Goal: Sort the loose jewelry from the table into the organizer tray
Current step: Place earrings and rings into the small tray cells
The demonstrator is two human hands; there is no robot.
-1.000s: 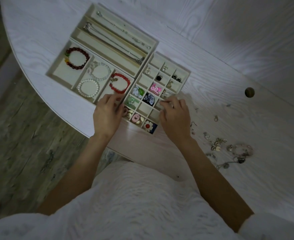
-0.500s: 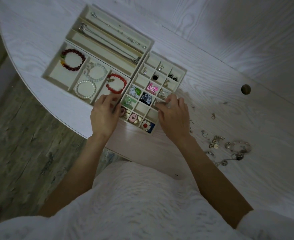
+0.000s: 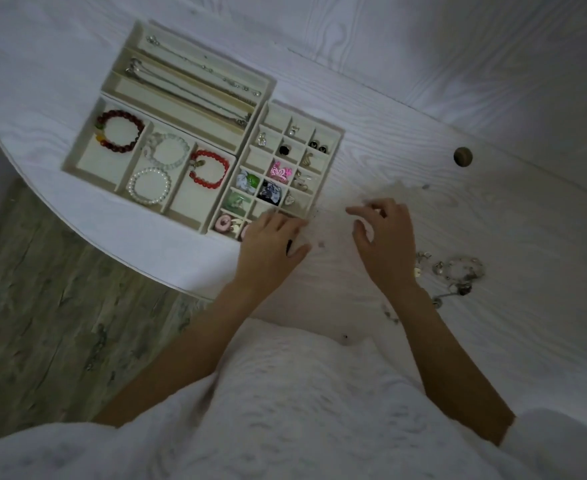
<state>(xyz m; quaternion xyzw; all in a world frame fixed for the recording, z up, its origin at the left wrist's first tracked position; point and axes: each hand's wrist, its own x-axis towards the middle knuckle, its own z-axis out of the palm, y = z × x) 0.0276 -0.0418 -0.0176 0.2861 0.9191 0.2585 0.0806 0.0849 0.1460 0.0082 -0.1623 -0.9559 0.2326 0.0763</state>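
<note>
Two hands, both with loose fingers holding nothing. Leftover loose jewelry [image 3: 458, 275] sits on the bench just right of the right hand [image 3: 383, 242]; left hand [image 3: 271, 242] rests at the organizer tray [image 3: 333, 157] corner.

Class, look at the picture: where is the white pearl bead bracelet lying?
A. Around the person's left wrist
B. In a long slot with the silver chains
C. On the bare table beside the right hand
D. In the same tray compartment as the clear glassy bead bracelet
D: the white pearl bead bracelet lies in one compartment of the cream organizer tray, just below the clear glassy bead bracelet.
</note>
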